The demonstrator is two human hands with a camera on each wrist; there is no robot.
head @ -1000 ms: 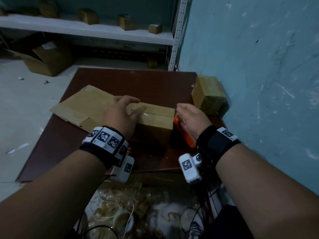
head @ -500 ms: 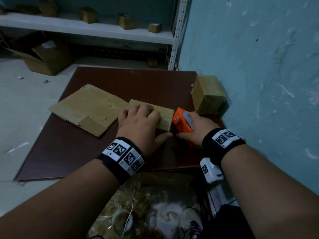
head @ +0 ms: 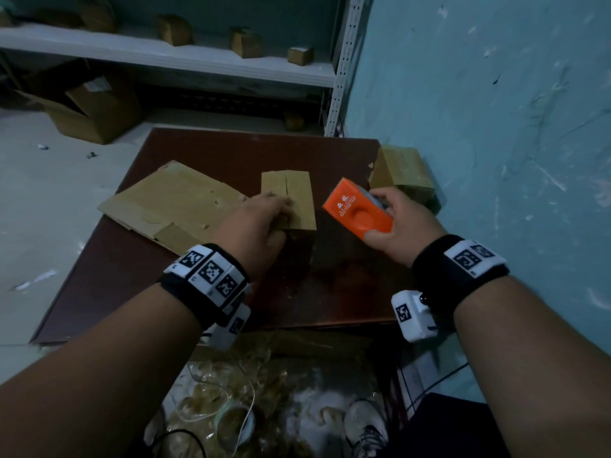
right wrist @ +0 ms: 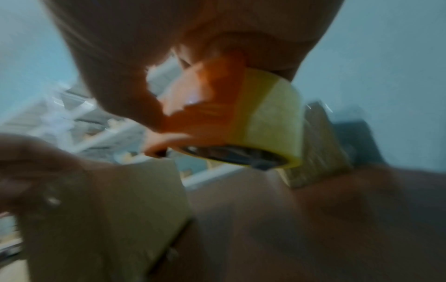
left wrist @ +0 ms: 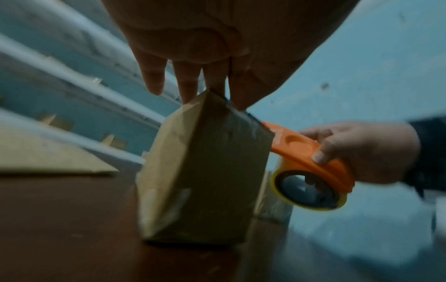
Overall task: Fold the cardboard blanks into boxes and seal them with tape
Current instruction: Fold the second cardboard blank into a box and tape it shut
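Observation:
A small folded cardboard box stands on the brown table, its top flaps meeting in a seam. My left hand grips its near left top corner; in the left wrist view the fingers reach behind the box and the thumb lies on its front edge. My right hand holds an orange tape dispenser in the air just right of the box, apart from it. The yellowish tape roll sits under the orange dispenser. Clear tape runs down the box's side.
Flat cardboard blanks lie left of the box. A taped box stands at the table's right edge against the blue wall. A white shelf with small boxes is behind. Tape scraps and cables litter the floor below the near edge.
The box has been turned so that its narrow end faces me. My right hand has lifted the dispenser up and off the box's right side.

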